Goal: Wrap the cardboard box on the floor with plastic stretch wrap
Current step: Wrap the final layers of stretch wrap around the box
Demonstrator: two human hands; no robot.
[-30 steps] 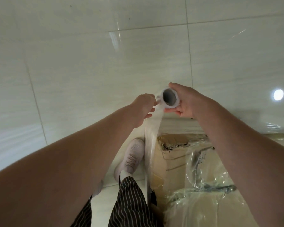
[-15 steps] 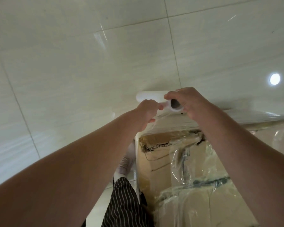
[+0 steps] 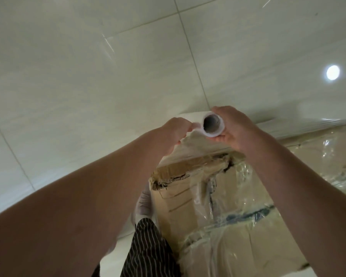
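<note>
A brown cardboard box (image 3: 190, 188) stands on the tiled floor at lower right, its top and sides covered in clear stretch wrap (image 3: 238, 198), with a torn corner facing me. Above that corner I hold the white stretch wrap roll (image 3: 213, 124), its hollow core pointing at the camera. My right hand (image 3: 234, 128) grips the roll's near end from the right. My left hand (image 3: 175, 130) holds the roll from the left with curled fingers. A band of film runs from the roll down onto the box edge.
Pale glossy floor tiles (image 3: 88, 86) fill the upper and left view, with a ceiling light reflected at the right (image 3: 332, 72). My striped trouser leg (image 3: 148, 248) and light shoe (image 3: 143, 202) stand just left of the box.
The roll and both hands have swung from the box's left side to above its torn corner; the roll's open end faces me again. The view shifted over the box.
</note>
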